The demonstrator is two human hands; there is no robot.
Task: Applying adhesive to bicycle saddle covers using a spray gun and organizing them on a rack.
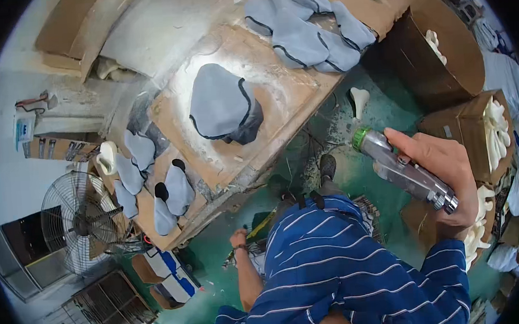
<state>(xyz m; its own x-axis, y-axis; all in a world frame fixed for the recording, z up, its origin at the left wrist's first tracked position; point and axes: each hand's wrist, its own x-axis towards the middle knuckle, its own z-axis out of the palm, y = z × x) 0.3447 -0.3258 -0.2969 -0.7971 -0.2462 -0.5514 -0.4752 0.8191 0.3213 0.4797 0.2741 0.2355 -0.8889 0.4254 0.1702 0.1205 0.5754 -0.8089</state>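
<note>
My right hand (437,161) is wrapped round a dark, clear-bodied pistol-shaped tool (401,167) with a green ring at its tip and a metal fitting at its lower end. It is held in the air right of the workbench. Low beside my body, my left hand (239,238) is curled closed; whether anything is in it is hidden. On a powdery board (284,88) sits a grey fabric saddle cover (219,98) with black edging, dark material showing beneath it. Neither hand touches the cover.
More grey covers (299,36) lie at the bench's far right, others (179,188) at its left. Cream saddle-shaped shells (497,130) fill boxes on the right; one shell (359,101) is beyond the tool. A caged fan (82,224) stands left, with small bins (168,277) below.
</note>
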